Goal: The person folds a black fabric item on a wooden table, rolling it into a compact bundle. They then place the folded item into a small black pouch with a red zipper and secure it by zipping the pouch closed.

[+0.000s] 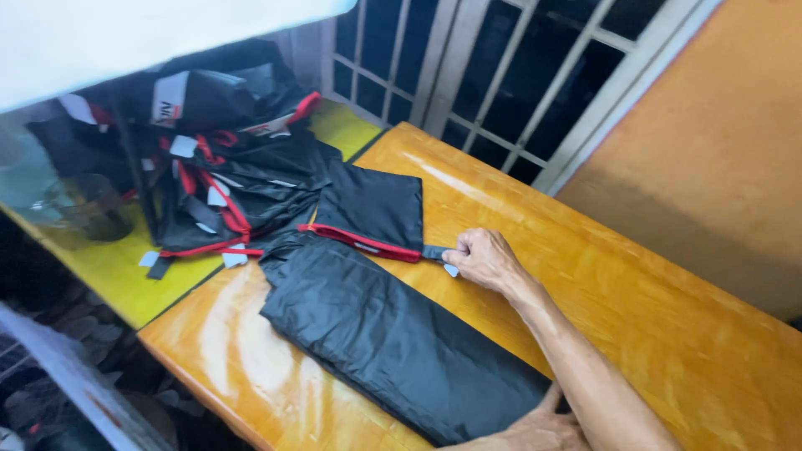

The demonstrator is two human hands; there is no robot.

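A long piece of folded black fabric [393, 334] lies on the orange wooden table [668, 334]. At its far end is a black pouch with a red zip edge [376, 209]. My right hand [483, 259] is closed in a fist, pinching the small black tab [434, 251] at the end of that red edge. My left hand [539, 430] shows only partly at the bottom edge. It rests flat on the near end of the black fabric with the thumb apart.
A heap of black, red and white bags [217, 159] lies on a yellow-green table [117, 267] to the left. A glass jar [88, 209] stands there. A barred window [501, 75] and an orange wall [718, 150] lie beyond.
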